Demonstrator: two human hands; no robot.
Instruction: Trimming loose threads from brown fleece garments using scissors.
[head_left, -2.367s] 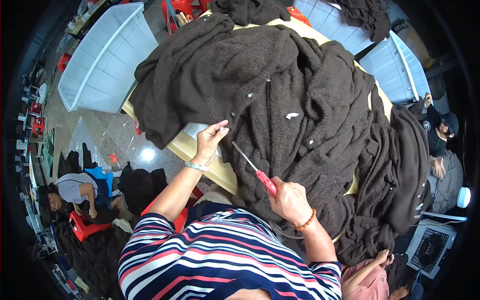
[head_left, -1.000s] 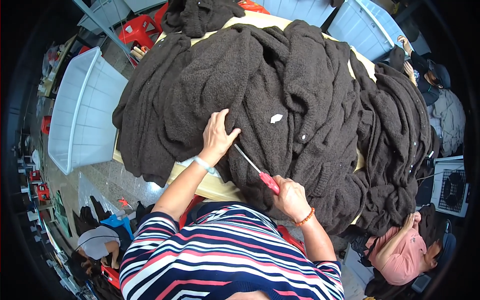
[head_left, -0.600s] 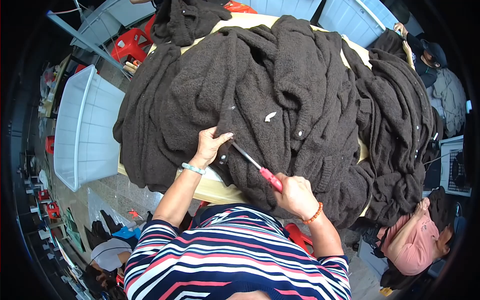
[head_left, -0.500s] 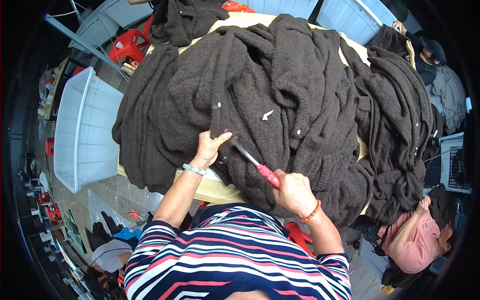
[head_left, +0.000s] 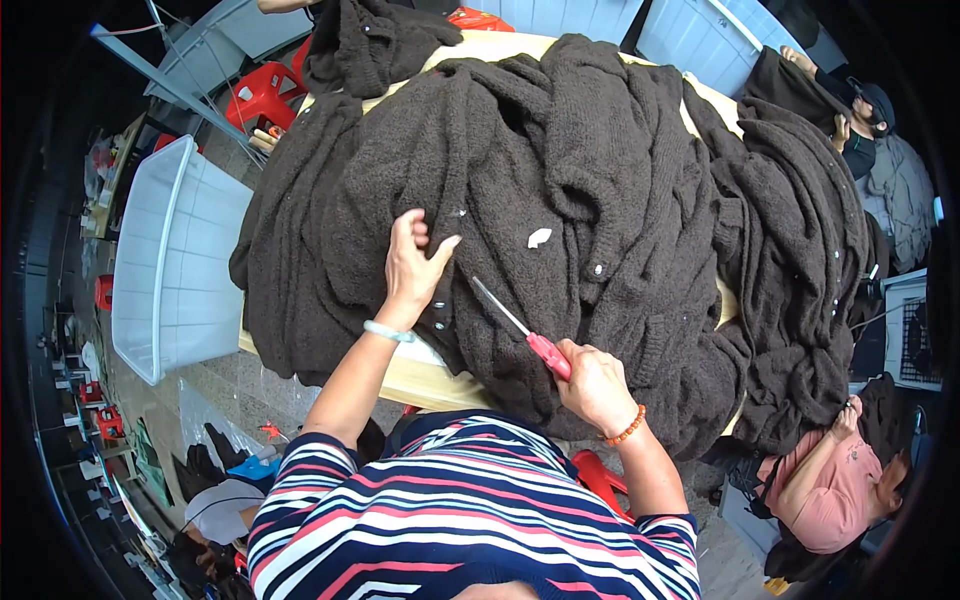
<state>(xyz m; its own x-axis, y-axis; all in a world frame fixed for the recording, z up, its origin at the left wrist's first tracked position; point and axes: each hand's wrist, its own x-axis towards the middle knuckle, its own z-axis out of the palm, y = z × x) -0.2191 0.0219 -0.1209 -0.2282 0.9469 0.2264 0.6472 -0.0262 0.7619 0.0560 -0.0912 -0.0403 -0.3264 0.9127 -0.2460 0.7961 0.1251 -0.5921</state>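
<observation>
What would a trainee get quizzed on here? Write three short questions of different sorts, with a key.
1. True or false: the right hand holds red-handled snips.
2. Which does the left hand rest on? A) the white plastic bin B) the dark brown knitted cardigan C) the red stool
3. Fill in: the blade tip of the snips points toward the ____ hand.

Key: 1 true; 2 B; 3 left.
</observation>
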